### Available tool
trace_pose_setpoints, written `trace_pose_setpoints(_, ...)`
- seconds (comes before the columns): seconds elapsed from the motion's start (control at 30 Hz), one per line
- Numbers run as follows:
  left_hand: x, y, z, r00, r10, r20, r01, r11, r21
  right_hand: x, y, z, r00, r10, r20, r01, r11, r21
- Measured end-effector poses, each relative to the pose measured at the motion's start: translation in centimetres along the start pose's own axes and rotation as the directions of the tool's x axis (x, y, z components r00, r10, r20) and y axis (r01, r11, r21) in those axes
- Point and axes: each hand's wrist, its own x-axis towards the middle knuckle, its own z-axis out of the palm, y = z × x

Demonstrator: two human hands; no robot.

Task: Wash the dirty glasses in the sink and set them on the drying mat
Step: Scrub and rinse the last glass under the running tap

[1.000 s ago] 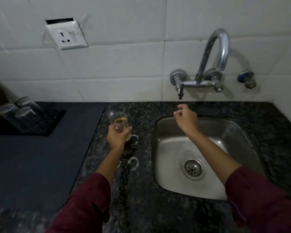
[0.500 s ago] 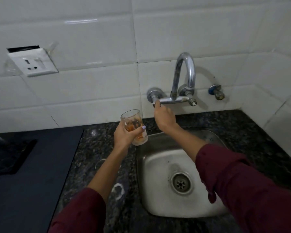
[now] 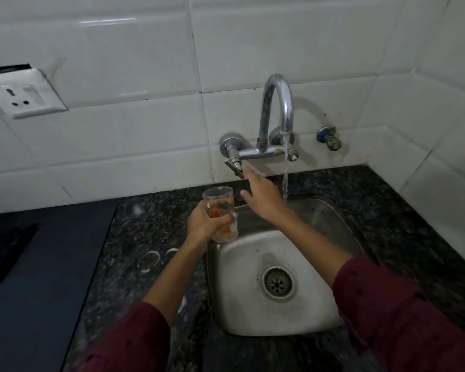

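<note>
My left hand (image 3: 203,224) grips a clear glass (image 3: 220,210) smeared with orange residue, held upright over the left rim of the steel sink (image 3: 320,312). My right hand (image 3: 262,196) hovers with straight fingers just below the tap's left handle (image 3: 235,166), holding nothing. Water runs from the curved tap spout (image 3: 278,103) in a thin stream (image 3: 285,178) into the sink, just right of my right hand. The dark drying mat (image 3: 24,277) lies on the counter at the left.
Wet ring marks (image 3: 148,261) show on the black granite counter (image 3: 145,224) left of the sink. A wall socket (image 3: 22,96) sits on the white tiles at the left. A small blue valve (image 3: 329,138) sticks out of the wall right of the tap.
My left hand has carried the glass from the counter to the sink's edge. My right hand turned the tap handle and let go of it; water now flows.
</note>
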Motion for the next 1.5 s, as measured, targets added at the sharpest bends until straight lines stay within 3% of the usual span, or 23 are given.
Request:
trace_pose_setpoints(0.2, -1.5, -0.8, 3.8, 0.985, 0.026, 0.172, -0.039, 0.997, 0.069, -6.6, 3.6, -0.8, 0.979, 0.193, 0.069, -0.202, 0.963, 0.18)
trace_pose_setpoints(0.3, -2.8, -1.6, 5.5, 0.96, 0.015, 0.281, -0.048, 0.992, 0.113, -9.5, 5.4, -1.0, 0.965, 0.262, -0.007, -0.252, 0.935, 0.25)
trace_pose_setpoints(0.4, -3.1, -2.5, 6.9, 0.939, 0.022, 0.342, -0.082, 0.983, 0.163, -10.9, 6.0, -2.1, 0.988, 0.054, -0.145, -0.012, 0.962, 0.274)
trace_pose_setpoints(0.47, -3.1, -2.3, 7.6, 0.917, 0.056, 0.395, -0.134, 0.976, 0.173, -10.6, 6.4, -2.4, 0.983, -0.182, 0.018, 0.179, 0.98, 0.09)
trace_pose_setpoints(0.5, -2.8, -2.1, 7.8, 0.904, 0.072, 0.421, -0.149, 0.977, 0.152, -10.1, 6.5, -2.4, 0.966, -0.213, 0.146, 0.216, 0.976, -0.007)
trace_pose_setpoints(0.57, -2.2, -1.7, 7.9, 0.888, 0.118, 0.444, -0.166, 0.984, 0.071, -8.9, 6.7, -2.3, 0.966, -0.142, 0.215, 0.15, 0.988, -0.023)
trace_pose_setpoints(0.63, -2.1, -1.5, 7.7, 0.919, 0.177, 0.352, -0.146, 0.983, -0.114, -7.6, 6.2, -2.6, 0.997, 0.023, 0.068, -0.037, 0.977, 0.212)
trace_pose_setpoints(0.73, -2.4, -1.7, 8.4, 0.993, 0.072, 0.089, -0.022, 0.882, -0.471, -6.5, 4.5, -2.6, 0.963, 0.258, 0.084, -0.246, 0.704, 0.666)
trace_pose_setpoints(0.8, -2.5, -1.3, 8.9, 0.995, -0.078, 0.066, 0.102, 0.769, -0.631, -6.9, 3.8, -2.2, 0.963, 0.195, 0.185, -0.267, 0.619, 0.738)
trace_pose_setpoints(0.9, -1.2, -0.2, 7.7, 0.873, -0.38, 0.305, 0.487, 0.684, -0.543, -8.5, 5.2, -1.6, 0.951, -0.081, 0.297, -0.049, 0.912, 0.407)
trace_pose_setpoints(0.97, -0.7, 0.4, 7.1, 0.779, -0.465, 0.421, 0.627, 0.615, -0.479, -8.8, 6.2, -1.7, 0.933, -0.182, 0.312, 0.11, 0.966, 0.234)
trace_pose_setpoints(1.0, -0.8, 0.4, 7.4, 0.8, -0.444, 0.402, 0.599, 0.605, -0.524, -8.5, 5.7, -1.9, 0.95, -0.158, 0.27, 0.085, 0.961, 0.263)
trace_pose_setpoints(1.07, -1.0, 0.1, 8.9, 0.917, -0.326, 0.228, 0.393, 0.649, -0.652, -6.6, 3.6, -2.5, 0.978, 0.051, 0.203, -0.145, 0.865, 0.481)
trace_pose_setpoints(1.13, -1.4, 0.2, 10.3, 0.953, -0.281, 0.114, 0.276, 0.648, -0.71, -4.6, 1.9, -2.6, 0.948, 0.224, 0.227, -0.314, 0.782, 0.538)
trace_pose_setpoints(1.17, -1.1, 0.2, 10.4, 0.938, -0.317, 0.142, 0.317, 0.614, -0.723, -4.6, 2.0, -2.5, 0.966, 0.185, 0.179, -0.247, 0.865, 0.437)
trace_pose_setpoints(1.23, -0.4, 1.1, 9.3, 0.876, -0.395, 0.277, 0.47, 0.567, -0.677, -5.9, 3.4, -2.4, 0.981, -0.085, 0.173, 0.068, 0.993, 0.1)
trace_pose_setpoints(1.27, 0.3, 1.1, 8.8, 0.824, -0.435, 0.363, 0.563, 0.561, -0.607, -6.7, 4.6, -2.5, 0.952, -0.2, 0.233, 0.209, 0.978, -0.015)
trace_pose_setpoints(1.33, 1.3, 0.6, 8.3, 0.746, -0.479, 0.462, 0.665, 0.567, -0.486, -7.7, 6.3, -2.5, 0.927, -0.255, 0.274, 0.275, 0.961, -0.037)
trace_pose_setpoints(1.37, 1.3, 0.5, 8.5, 0.764, -0.467, 0.445, 0.645, 0.576, -0.503, -7.3, 6.3, -2.3, 0.946, -0.224, 0.234, 0.225, 0.974, 0.021)
trace_pose_setpoints(1.4, 1.1, 0.2, 8.9, 0.813, -0.426, 0.397, 0.582, 0.603, -0.546, -6.4, 5.5, -2.5, 0.983, -0.092, 0.162, 0.066, 0.985, 0.16)
trace_pose_setpoints(1.43, 0.8, -0.1, 9.6, 0.861, -0.383, 0.334, 0.508, 0.64, -0.577, -5.2, 4.4, -2.5, 0.979, 0.133, 0.153, -0.181, 0.912, 0.368)
trace_pose_setpoints(1.47, 0.3, -0.1, 10.2, 0.896, -0.346, 0.277, 0.443, 0.656, -0.612, -3.9, 3.5, -2.4, 0.923, 0.303, 0.238, -0.385, 0.736, 0.557)
trace_pose_setpoints(1.5, -0.1, 0.3, 10.4, 0.92, -0.331, 0.21, 0.387, 0.677, -0.626, -3.3, 2.9, -2.3, 0.875, 0.386, 0.292, -0.478, 0.592, 0.649)
